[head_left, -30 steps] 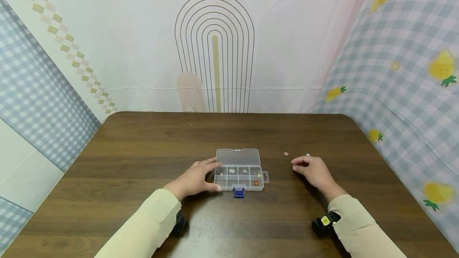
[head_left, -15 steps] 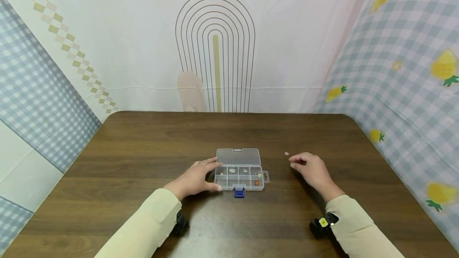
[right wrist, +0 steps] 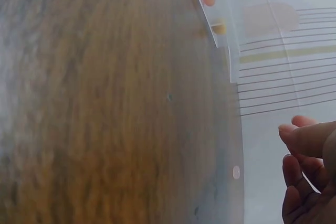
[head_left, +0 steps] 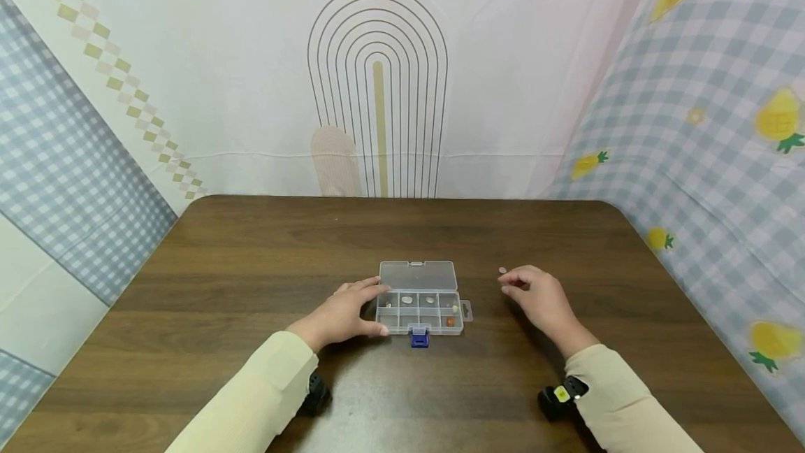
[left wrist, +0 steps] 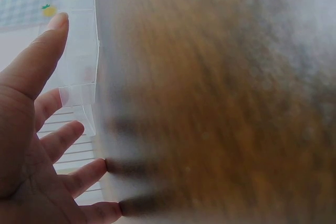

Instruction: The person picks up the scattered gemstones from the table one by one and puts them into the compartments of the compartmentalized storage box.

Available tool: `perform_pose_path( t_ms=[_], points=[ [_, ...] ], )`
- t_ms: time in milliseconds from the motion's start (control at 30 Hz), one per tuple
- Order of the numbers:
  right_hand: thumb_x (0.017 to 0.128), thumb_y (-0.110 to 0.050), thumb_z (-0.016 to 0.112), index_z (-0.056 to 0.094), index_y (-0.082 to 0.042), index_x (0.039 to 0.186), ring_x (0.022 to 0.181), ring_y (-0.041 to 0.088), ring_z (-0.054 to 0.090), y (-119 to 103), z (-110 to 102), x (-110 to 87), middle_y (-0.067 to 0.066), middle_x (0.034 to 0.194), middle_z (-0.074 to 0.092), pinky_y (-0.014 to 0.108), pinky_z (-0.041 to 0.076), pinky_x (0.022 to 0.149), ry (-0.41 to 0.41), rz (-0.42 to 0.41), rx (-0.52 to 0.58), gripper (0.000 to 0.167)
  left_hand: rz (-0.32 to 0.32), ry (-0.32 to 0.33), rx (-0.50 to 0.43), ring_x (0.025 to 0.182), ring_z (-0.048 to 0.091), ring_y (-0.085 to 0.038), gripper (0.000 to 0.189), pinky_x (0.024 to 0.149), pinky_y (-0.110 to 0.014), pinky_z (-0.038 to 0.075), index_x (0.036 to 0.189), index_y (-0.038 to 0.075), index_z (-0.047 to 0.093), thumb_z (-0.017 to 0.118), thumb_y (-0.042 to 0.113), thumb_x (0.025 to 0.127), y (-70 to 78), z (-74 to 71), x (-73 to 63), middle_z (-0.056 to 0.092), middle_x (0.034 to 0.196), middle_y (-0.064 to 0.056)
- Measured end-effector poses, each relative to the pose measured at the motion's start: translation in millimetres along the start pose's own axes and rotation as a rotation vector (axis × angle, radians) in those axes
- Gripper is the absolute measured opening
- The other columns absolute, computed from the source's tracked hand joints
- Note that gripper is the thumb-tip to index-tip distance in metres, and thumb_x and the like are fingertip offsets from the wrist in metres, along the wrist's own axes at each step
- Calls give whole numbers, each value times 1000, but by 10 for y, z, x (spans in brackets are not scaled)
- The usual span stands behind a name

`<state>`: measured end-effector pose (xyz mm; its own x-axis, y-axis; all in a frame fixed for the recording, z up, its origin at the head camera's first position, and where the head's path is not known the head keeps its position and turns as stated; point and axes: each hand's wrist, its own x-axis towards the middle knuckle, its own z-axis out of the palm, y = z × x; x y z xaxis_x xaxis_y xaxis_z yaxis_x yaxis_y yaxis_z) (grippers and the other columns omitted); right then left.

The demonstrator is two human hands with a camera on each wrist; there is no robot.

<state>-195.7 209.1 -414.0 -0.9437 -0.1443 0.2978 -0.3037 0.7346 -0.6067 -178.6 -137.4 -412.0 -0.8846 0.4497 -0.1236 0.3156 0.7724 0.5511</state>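
A clear plastic compartment box (head_left: 419, 312) lies on the table with its lid (head_left: 418, 276) folded back and a blue latch (head_left: 419, 339) at the front. My left hand (head_left: 339, 313) holds its left end, thumb at the front corner and index finger at the back. Inside sit two whitish stones (head_left: 407, 300), a yellow bead (head_left: 455, 308), an orange bead (head_left: 450, 321) and a small piece (head_left: 388, 305) at left. Right of the box, my right hand (head_left: 541, 299) hovers beside a small pale stone (head_left: 502, 270). Its thumb and index fingertips are slightly apart; nothing shows between them.
The brown wooden table (head_left: 264, 250) stretches around the box. A printed white cloth (head_left: 503, 75) hangs behind its far edge, and a checked cloth (head_left: 711, 180) hangs at the right. A hanging tab (head_left: 466, 310) sticks out from the box's right side.
My right hand has moved left, closer to the pale stone. A white piece seen behind that hand a second ago is out of sight. My left hand and the box stay in place.
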Motion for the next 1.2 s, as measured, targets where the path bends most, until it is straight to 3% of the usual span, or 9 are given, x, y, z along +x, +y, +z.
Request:
perform_pose_path(
  t_ms=[267, 533, 767, 1200],
  points=[
    [84, -1, 72, 75, -2, 98, 102, 34, 62, -86, 9, -9, 15, 109, 68, 49, 48, 86, -21, -23, -17, 14, 3, 5, 5, 136, 34, -39, 75, 105, -55, 34, 143, 15, 48, 77, 42, 80, -5, 8, 1, 34, 154, -11],
    [84, -2, 72, 75, -4, 96, 105, 35, 60, -139, 45, -10, 13, 104, 68, 62, 29, 104, -13, -52, -16, 13, 2, 4, -2, 136, 34, -39, 75, 105, -55, 34, 143, 15, 48, 77, 41, 80, 1, 4, -7, 34, 154, -11],
    [84, -3, 73, 76, -5, 96, 103, 32, 60, -196, 81, -19, 9, 101, 68, 52, 45, 91, -1, -71, -25, 13, 19, 11, 13, 134, 35, -41, 74, 104, -56, 34, 143, 14, 49, 78, 40, 80, -7, 5, -5, 35, 153, -12],
    [80, -1, 76, 77, -7, 92, 96, 26, 61, -262, 155, -8, 4, 96, 69, 45, 49, 84, 38, -142, -16, 13, 26, 21, 14, 133, 37, -41, 74, 104, -56, 34, 142, 14, 50, 79, 40, 79, -10, 11, 9, 36, 153, -13]
  ],
)
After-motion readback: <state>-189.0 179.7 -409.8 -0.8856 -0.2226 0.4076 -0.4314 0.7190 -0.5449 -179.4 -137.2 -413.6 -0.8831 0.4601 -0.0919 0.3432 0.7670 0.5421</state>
